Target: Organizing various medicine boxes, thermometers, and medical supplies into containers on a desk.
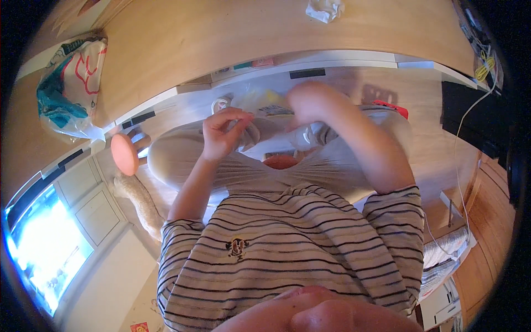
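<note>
My left hand (221,135) is raised above my lap, its fingers curled in and thumb and fingertips drawn together. Whatever they pinch, if anything, is too small to make out. Smeared by motion, my right hand (311,105) hovers to the right with its fingers not readable. Between and beyond the hands lies a clear plastic bag (265,100) with yellow on it, blurred; whether the right hand touches it I cannot tell. A small white round thing (221,103) sits just beyond my left hand. My knees, in light grey trousers, are spread beneath both hands.
A wooden tabletop (265,33) with a pale front edge spans the far side, bearing a crumpled white wrapper (325,10) and a printed plastic bag (72,86). A pink-topped stool (125,154) stands left. A red object (394,108) and a yellow cable (485,67) are at right.
</note>
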Motion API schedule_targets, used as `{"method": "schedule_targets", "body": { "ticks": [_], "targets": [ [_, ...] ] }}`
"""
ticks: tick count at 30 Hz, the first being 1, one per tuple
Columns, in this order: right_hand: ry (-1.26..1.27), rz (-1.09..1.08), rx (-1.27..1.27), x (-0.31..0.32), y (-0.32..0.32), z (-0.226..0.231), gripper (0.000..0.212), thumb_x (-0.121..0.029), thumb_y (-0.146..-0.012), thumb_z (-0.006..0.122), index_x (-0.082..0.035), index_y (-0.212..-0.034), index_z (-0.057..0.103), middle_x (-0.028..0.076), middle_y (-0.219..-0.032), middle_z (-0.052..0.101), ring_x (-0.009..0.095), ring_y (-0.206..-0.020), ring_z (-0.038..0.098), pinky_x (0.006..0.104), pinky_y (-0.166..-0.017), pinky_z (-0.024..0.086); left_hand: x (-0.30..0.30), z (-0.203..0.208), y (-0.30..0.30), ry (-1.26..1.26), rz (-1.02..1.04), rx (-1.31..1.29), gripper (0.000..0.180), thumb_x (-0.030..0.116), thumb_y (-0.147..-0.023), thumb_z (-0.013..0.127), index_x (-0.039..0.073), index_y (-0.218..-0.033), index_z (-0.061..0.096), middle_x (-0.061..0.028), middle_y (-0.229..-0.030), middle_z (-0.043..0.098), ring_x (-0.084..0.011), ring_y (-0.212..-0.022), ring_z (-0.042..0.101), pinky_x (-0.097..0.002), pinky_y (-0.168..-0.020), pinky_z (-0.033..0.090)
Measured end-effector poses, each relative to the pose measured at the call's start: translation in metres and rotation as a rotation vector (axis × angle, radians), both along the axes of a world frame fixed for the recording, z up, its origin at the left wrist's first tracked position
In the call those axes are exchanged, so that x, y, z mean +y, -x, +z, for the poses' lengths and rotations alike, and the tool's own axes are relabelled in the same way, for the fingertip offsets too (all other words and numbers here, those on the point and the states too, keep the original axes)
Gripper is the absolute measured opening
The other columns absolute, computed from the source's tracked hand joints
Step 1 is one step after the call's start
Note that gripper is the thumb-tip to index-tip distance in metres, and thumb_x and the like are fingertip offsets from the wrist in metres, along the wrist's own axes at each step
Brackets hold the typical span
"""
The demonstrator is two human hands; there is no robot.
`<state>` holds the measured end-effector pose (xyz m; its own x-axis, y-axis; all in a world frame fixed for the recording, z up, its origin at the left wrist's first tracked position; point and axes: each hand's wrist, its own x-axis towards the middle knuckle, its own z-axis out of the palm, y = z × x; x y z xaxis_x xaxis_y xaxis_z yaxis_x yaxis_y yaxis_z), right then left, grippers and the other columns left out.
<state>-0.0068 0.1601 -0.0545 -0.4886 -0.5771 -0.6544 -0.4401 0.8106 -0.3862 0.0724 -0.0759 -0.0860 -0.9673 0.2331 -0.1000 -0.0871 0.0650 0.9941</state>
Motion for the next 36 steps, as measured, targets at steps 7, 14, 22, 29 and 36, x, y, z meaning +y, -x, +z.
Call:
{"method": "schedule_targets", "body": {
  "ticks": [7,14,22,29,36],
  "targets": [
    [-0.081,-0.190,0.065,0.034,-0.026,-0.194,0.028,-0.021,-0.083,0.055,-0.002,-0.100,0.066,0.020,-0.106,0.064,0.029,-0.095,0.063,0.0425,-0.080,0.052,-0.002,-0.029,0.019,0.363,0.014,0.100,0.013,-0.001,-0.077,0.064,0.003,-0.088,0.070,-0.0092,-0.089,0.069,-0.0186,-0.085,0.064,-0.0287,-0.080,0.048],
    [-0.071,-0.809,-0.135,-0.009,0.004,-0.163,0.026,-0.013,-0.084,0.050,0.001,-0.099,0.065,0.022,-0.102,0.064,0.033,-0.094,0.064,0.0426,-0.082,0.051,-0.033,-0.108,0.031,0.726,0.224,-0.029,0.016,0.019,-0.076,0.065,0.011,-0.088,0.072,-0.0087,-0.089,0.069,-0.0246,-0.089,0.065,-0.0340,-0.078,0.051],
    [0.208,-1.040,0.222,-0.020,-0.012,-0.237,0.024,-0.016,-0.080,0.055,-0.001,-0.095,0.067,0.021,-0.097,0.065,0.036,-0.092,0.063,0.0442,-0.082,0.049,-0.034,-0.137,0.022,0.939,-0.095,-0.118,0.057,0.031,-0.072,0.067,0.007,-0.122,0.054,-0.0193,-0.123,0.054,-0.0333,-0.111,0.054,-0.0408,-0.093,0.043],
    [0.392,-1.180,0.425,-0.025,-0.018,-0.221,0.024,-0.018,-0.079,0.058,-0.002,-0.094,0.067,0.019,-0.095,0.066,0.036,-0.088,0.063,0.0429,-0.078,0.050,-0.030,-0.115,0.023,0.927,-0.038,-0.124,0.062,0.032,-0.073,0.066,0.003,-0.125,0.049,-0.0195,-0.130,0.047,-0.0355,-0.118,0.047,-0.0436,-0.098,0.039],
    [0.307,-1.194,0.411,-0.020,-0.023,-0.213,0.035,-0.026,-0.074,0.064,0.001,-0.097,0.064,0.023,-0.094,0.065,0.037,-0.091,0.063,0.0440,-0.081,0.050,-0.027,-0.124,0.024,0.900,-0.096,-0.071,0.063,0.034,-0.074,0.063,0.007,-0.129,0.047,-0.0210,-0.132,0.046,-0.0365,-0.119,0.047,-0.0490,-0.098,0.038]
  ]
}}
